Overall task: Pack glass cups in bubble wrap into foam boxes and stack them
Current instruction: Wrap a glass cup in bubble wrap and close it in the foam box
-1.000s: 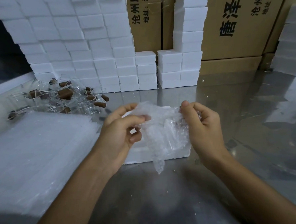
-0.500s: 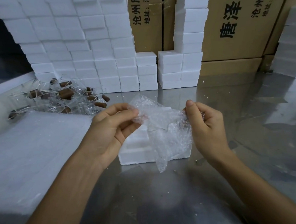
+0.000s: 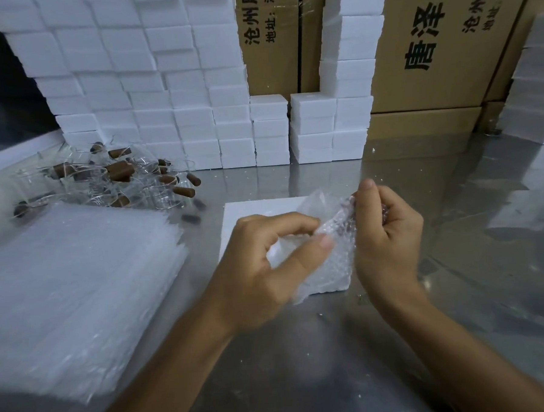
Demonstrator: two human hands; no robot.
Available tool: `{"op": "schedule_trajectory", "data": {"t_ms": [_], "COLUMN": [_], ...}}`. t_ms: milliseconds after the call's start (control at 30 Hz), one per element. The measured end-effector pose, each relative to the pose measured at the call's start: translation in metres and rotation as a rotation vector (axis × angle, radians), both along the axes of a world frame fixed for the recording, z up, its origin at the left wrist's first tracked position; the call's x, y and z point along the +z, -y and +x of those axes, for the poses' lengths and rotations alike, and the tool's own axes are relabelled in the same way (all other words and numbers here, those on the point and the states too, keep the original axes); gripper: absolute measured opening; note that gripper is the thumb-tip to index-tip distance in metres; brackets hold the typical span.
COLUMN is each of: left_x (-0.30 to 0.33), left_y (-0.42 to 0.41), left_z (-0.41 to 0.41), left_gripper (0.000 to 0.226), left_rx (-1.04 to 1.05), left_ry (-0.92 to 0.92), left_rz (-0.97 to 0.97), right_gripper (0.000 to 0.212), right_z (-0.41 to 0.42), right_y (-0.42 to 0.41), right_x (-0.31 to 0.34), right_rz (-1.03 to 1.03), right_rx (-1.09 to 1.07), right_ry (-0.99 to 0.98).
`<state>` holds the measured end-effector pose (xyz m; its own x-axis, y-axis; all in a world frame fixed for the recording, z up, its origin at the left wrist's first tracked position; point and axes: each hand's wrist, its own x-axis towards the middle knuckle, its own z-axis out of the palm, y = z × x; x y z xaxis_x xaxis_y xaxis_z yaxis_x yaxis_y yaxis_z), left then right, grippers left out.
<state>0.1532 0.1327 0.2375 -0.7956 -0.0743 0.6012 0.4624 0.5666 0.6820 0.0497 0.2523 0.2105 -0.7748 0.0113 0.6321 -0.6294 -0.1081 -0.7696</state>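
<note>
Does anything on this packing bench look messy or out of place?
Yes, a little. The glass cups with brown handles lie in a jumbled heap at the back left, some tipped on their sides, not lined up. Small white crumbs are scattered on the metal table near the foam box. Nothing looks broken.

Two bare forearms come into view from the near edge, one from the near left and one from the near right, each ending in a bare hand: the left hand and the right hand. No sleeve, glove, watch, ring or band shows on either arm from the frame edge to the fingertips. The fingernails that show, on the left thumb and on a right fingertip, are short and unpainted, and the left hand's outline is slightly smeared by blur.
</note>
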Motion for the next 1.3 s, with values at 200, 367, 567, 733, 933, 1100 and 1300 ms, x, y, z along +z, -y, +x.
{"op": "schedule_trajectory", "data": {"t_ms": [200,367,567,733,933,1100,1300], "left_x": [-0.005,-0.007,-0.015,-0.01,-0.009,-0.005,0.001], "left_y": [-0.004,-0.003,-0.014,0.003,0.015,0.019,0.021], "left_z": [-0.004,-0.005,-0.012,-0.015,-0.012,-0.007,-0.001], "left_gripper": [0.039,0.028,0.056,0.057,0.06,0.054,0.057], "left_rx": [0.076,0.014,0.373,0.134,0.112,0.103,0.116], "left_ry": [0.073,-0.039,-0.245,0.009,0.019,0.085,0.077], "left_rz": [-0.249,-0.222,0.078,0.87,0.715,0.427,0.155], "right_gripper": [0.044,0.043,0.036,0.026,0.024,0.044,0.034], "right_z": [0.011,0.016,0.014,0.018,0.013,0.011,0.008], "right_y": [0.005,0.006,0.004,0.004,-0.002,-0.007,-0.007], "right_x": [0.001,0.002,0.009,0.015,0.021,0.025,0.021], "right_rz": [-0.056,-0.033,-0.132,-0.331,-0.548,-0.365,-0.245], "right_rx": [0.003,0.018,0.231,0.88,1.108,0.977,0.798], "right_ry": [-0.051,-0.045,0.166,0.621,0.788,0.655,0.494]}}
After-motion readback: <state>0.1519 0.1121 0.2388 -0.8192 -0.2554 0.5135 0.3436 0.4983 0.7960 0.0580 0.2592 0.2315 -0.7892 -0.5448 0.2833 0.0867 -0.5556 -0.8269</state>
